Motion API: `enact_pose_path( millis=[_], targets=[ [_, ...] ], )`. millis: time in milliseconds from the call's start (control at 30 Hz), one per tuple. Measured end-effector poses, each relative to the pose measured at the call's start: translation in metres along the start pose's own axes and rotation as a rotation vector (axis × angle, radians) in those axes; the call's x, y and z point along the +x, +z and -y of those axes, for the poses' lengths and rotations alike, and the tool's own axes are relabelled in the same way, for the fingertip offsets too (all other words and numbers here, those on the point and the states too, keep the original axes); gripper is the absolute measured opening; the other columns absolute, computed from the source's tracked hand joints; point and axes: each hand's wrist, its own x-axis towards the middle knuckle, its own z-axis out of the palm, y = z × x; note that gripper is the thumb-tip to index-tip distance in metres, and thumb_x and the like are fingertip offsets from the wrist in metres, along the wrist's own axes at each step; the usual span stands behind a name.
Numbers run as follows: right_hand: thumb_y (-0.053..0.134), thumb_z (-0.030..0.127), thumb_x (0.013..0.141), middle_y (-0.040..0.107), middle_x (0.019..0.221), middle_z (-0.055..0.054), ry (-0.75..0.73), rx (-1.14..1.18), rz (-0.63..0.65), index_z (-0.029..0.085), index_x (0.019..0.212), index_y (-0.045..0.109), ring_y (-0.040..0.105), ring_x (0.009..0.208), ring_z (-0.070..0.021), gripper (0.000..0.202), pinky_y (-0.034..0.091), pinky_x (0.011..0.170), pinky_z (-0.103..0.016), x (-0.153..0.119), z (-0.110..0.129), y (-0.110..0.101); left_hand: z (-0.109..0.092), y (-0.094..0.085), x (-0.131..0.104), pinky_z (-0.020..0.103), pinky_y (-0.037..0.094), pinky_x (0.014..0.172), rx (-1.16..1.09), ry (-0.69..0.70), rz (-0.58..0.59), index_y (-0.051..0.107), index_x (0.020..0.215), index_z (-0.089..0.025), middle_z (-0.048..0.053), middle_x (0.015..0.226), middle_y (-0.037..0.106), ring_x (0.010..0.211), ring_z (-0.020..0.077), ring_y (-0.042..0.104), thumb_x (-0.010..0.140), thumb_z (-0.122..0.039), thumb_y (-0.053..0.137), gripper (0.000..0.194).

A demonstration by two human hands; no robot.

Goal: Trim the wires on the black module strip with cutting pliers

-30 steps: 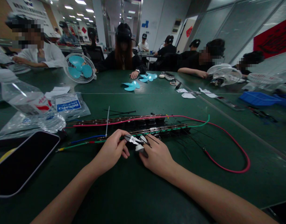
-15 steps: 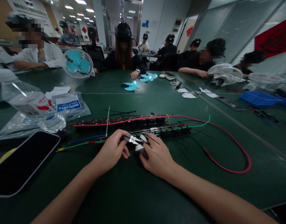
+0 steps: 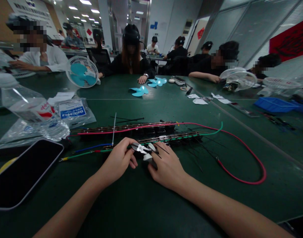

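Pliers [image 3: 141,148], one pair, metal head, pale grips: at centre, handles held in the right hand [image 3: 166,163], head pointing left. Left hand [image 3: 119,157]: fingers curled, thumb and forefinger close together at the head of the pliers; whether they pinch anything cannot be told.

Long dark strips, two, roughly parallel: the near strip [image 3: 183,137], just beyond the hands, with a green wire [image 3: 86,153] along it; the far strip [image 3: 156,128], with a red cable [image 3: 263,173] that loops out to the right.

White cable tie [image 3: 114,129], one, upright, left of centre.

Phone [image 3: 25,175], near left, dark screen. Plastic bottle [image 3: 40,107], left, beyond the phone. Blue tray [image 3: 275,104], far right.
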Motion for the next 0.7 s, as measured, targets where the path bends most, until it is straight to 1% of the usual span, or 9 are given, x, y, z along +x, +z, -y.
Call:
enact_pose_path(
  millis=[267,467,700],
  targets=[
    [0.058,0.027,0.08,0.059,0.106,-0.017,-0.012,-0.015,0.013,0.013,0.085,0.068,0.051,0.104,-0.0296,0.018,0.046,0.084,-0.043,-0.0001,0.0002,-0.0008,-0.0028,0.0003,-0.0008,0.026,0.058,0.049,0.007,-0.011,0.004,0.049,0.108,-0.017,0.002,0.084,0.058,0.058,0.0139,0.066,0.094,-0.023,0.04,0.018],
    [0.06,0.024,0.079,0.06,0.102,-0.017,-0.003,-0.009,0.01,0.012,0.082,0.069,0.054,0.1,-0.0276,0.015,0.049,0.082,-0.041,-0.0001,-0.0018,0.0038,-0.0025,0.0,-0.0002,0.025,0.058,0.048,0.01,-0.005,0.003,0.05,0.108,-0.017,0.003,0.085,0.058,0.057,0.0131,0.066,0.094,-0.022,0.04,0.018],
    [0.061,0.025,0.08,0.062,0.099,-0.016,0.013,-0.042,0.032,0.012,0.078,0.069,0.057,0.095,-0.0254,0.015,0.051,0.08,-0.037,0.0004,-0.0024,0.0032,-0.0019,0.0006,-0.0003,0.023,0.057,0.046,0.008,0.001,-0.002,0.05,0.107,-0.017,0.002,0.087,0.057,0.056,0.0114,0.065,0.093,-0.02,0.04,0.017]
  ],
)
